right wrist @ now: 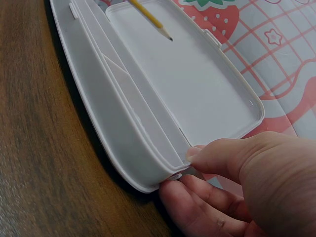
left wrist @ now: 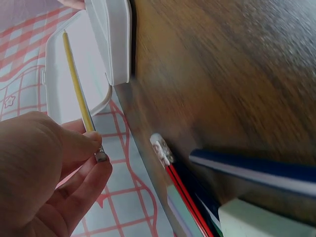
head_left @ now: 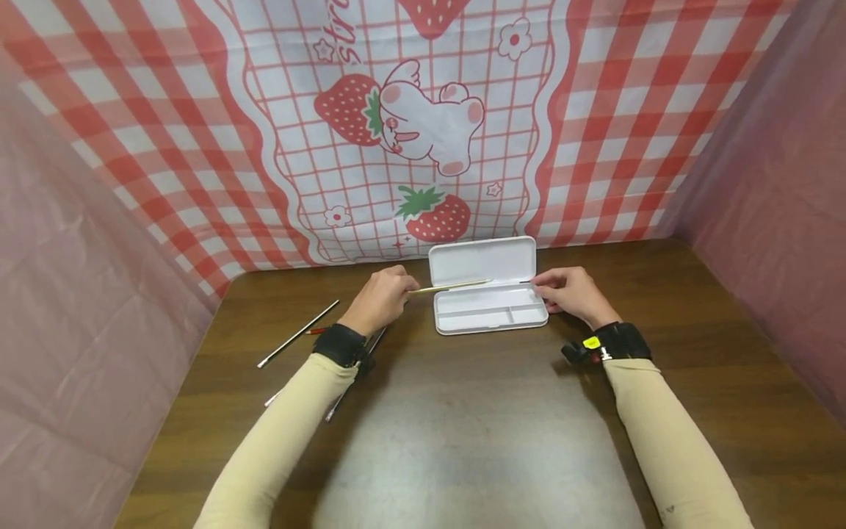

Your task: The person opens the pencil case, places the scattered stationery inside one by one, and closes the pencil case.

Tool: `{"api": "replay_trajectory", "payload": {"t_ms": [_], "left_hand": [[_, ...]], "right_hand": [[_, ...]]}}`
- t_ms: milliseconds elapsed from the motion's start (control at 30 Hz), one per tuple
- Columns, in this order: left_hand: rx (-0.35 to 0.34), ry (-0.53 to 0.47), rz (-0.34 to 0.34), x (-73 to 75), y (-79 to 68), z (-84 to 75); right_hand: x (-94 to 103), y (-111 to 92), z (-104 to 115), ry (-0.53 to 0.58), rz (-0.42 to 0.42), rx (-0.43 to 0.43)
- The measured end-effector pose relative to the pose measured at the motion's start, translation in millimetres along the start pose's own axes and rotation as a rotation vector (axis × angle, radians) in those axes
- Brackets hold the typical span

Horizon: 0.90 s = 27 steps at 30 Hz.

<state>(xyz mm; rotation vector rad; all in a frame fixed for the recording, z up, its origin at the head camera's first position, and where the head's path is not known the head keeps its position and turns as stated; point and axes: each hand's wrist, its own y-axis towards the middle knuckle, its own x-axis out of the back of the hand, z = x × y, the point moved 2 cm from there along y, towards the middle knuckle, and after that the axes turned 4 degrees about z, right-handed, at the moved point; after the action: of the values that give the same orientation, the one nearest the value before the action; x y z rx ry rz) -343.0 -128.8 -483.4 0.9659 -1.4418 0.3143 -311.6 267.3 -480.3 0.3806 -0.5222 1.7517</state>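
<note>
My left hand [head_left: 381, 300] pinches a yellow pencil [head_left: 456, 285] between thumb and fingers, close to its eraser end [left wrist: 101, 157]. The pencil's sharpened tip [right wrist: 169, 38] points right, over the case near the hinge. A white pencil case [head_left: 472, 330] lies open on the table, its lid [head_left: 482, 261] raised against the cloth behind. Inside the tray, low dividers mark off compartments, and no pencil shows in them. At the case's right end, my right hand [head_left: 573, 294] grips the wall, thumb at the rim [right wrist: 192, 154] and fingers outside and below.
Left of the case lie a dark pencil [head_left: 297, 334], a red pencil [head_left: 319, 331] and others partly hidden under my left arm. The left wrist view also has a dark blue pencil [left wrist: 247, 170] and a pale block [left wrist: 261, 222]. Checked cloth [head_left: 615, 147] hangs behind the table.
</note>
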Motion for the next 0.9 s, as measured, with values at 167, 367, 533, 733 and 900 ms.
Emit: {"api": "replay_trajectory", "payload": {"t_ms": [167, 367, 533, 733, 900], "left_hand": [[-0.012, -0.026, 0.009, 12.8, 4.9, -19.2], [-0.004, -0.027, 0.002, -14.9, 8.5, 1.4], [0.033, -0.019, 0.039, -32.9, 12.8, 7.6], [0.009, 0.016, 0.063, -62.5, 22.4, 25.5], [-0.008, 0.045, 0.071, -69.8, 28.0, 21.8]], "right_hand": [[2.6, -1, 1, -0.007, 0.003, -0.003], [1.9, 0, -1, -0.007, 0.010, -0.005], [-0.2, 1, 0, -0.013, 0.007, -0.004], [-0.2, 1, 1, -0.018, 0.002, -0.002], [0.4, 1, 0, -0.019, 0.003, -0.005]]}}
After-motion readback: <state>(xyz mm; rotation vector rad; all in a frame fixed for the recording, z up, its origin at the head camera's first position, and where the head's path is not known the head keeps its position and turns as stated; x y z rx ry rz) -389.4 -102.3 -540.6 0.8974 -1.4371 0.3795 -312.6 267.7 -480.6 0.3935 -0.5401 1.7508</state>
